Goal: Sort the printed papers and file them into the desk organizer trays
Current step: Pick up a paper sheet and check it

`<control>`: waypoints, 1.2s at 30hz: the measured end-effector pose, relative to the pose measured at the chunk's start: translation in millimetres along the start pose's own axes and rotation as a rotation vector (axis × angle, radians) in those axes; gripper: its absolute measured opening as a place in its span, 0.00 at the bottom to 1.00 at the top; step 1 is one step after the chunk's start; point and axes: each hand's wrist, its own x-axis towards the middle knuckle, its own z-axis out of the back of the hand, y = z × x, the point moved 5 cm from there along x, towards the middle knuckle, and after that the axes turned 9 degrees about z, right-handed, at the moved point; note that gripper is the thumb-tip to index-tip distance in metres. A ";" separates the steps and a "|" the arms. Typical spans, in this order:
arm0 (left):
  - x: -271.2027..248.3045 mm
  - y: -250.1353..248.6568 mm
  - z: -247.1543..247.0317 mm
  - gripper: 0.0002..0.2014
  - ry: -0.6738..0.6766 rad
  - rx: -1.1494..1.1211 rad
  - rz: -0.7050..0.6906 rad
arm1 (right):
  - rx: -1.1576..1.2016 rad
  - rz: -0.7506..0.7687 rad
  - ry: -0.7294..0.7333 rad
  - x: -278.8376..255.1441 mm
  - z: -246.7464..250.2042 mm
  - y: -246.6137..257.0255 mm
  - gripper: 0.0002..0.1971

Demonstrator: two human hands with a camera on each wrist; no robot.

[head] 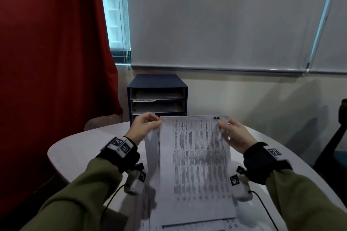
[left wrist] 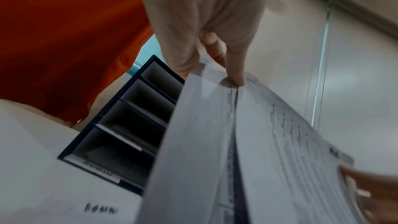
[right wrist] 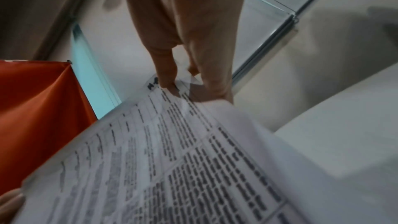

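Where the head view looks down, the raised printed papers (head: 195, 155) hide the lowest part of the desk organizer (head: 157, 97), which stands at the far edge of the desk (head: 78, 148) against the wall; only its upper trays show, with sheets lying in them, and the label strip under the top tray is too blurred to read. More printed sheets lie on the desk below the raised ones, cut off by the bottom edge. The left hand (head: 143, 125) pinches the top left corner of the raised papers, the right hand (head: 234, 135) the top right corner, each grip clamped on the paper.

From the left wrist, the papers (left wrist: 204, 142) cover the right side of the organizer (left wrist: 120, 122), whose four open trays recede dark and smeared. Thumb and fingers (left wrist: 235, 74) of the left hand (left wrist: 204, 23) close on the corner, where two sheets part along a dark gap.

From the right wrist, print on the papers (right wrist: 183, 159) is streaked past reading. The right hand (right wrist: 189, 31) nips the corner between thumb and fingers (right wrist: 168, 81). The organizer lies out of this view.
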 end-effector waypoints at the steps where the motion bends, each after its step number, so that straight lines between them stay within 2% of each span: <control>1: 0.2 -6.4 3.2 0.06 -0.001 -0.024 -0.016 | 0.049 -0.005 0.018 -1.3 -3.8 -0.7 0.05; 2: -0.4 -12.7 7.0 0.05 -0.001 -0.037 -0.028 | 0.078 -0.009 0.034 -2.1 -6.5 -0.9 0.03; 5: 1.1 -23.2 13.4 0.04 0.027 -0.065 -0.037 | 0.124 0.001 0.068 1.7 -13.1 -0.6 0.10; 9: -4.2 -37.3 8.5 0.03 0.007 -0.129 -0.068 | 0.056 0.060 0.034 5.8 -23.2 -1.8 0.15; 12: -9.7 -39.7 5.8 0.20 -0.172 -0.164 -0.066 | 0.014 0.163 -0.052 4.2 -27.7 4.9 0.09; 14: -12.2 -30.0 3.1 0.25 -0.256 -0.233 0.026 | 0.044 0.258 -0.098 0.8 -29.7 17.0 0.09; 16: -15.6 -19.0 -6.7 0.24 -0.190 -0.228 0.113 | 0.114 0.316 -0.128 -3.2 -32.9 30.0 0.09; 17: -19.4 -18.1 -12.6 0.21 -0.155 -0.189 0.109 | 0.146 0.334 -0.131 -4.3 -35.3 36.5 0.10; 19: -25.9 -25.7 -20.7 0.19 -0.159 -0.083 0.033 | 0.158 0.373 -0.125 -6.5 -41.8 48.8 0.11; 23: -35.4 -41.6 -38.8 0.25 -0.224 0.049 -0.107 | 0.069 0.433 -0.090 -14.4 -59.5 59.5 0.07; 25: -37.4 -35.8 -42.8 0.24 -0.283 0.055 -0.117 | 0.011 0.449 -0.125 -18.0 -62.6 55.4 0.08; 27: -38.3 -20.2 -42.6 0.24 -0.315 0.014 -0.045 | -0.020 0.420 -0.169 -18.5 -57.6 38.0 0.10; 29: -40.7 -3.3 -42.9 0.21 -0.291 -0.065 0.048 | -0.034 0.337 -0.192 -19.4 -49.1 11.8 0.11; 31: -44.5 9.2 -44.8 0.21 -0.222 -0.109 0.122 | -0.065 0.230 -0.186 -22.6 -41.6 -15.1 0.13; 33: -49.7 21.1 -47.1 0.28 -0.133 -0.115 0.240 | -0.129 0.120 -0.153 -25.4 -36.9 -41.7 0.15; 36: -42.3 45.9 -48.0 0.30 0.007 -0.048 0.380 | -0.285 -0.023 -0.102 -19.9 -30.5 -77.2 0.12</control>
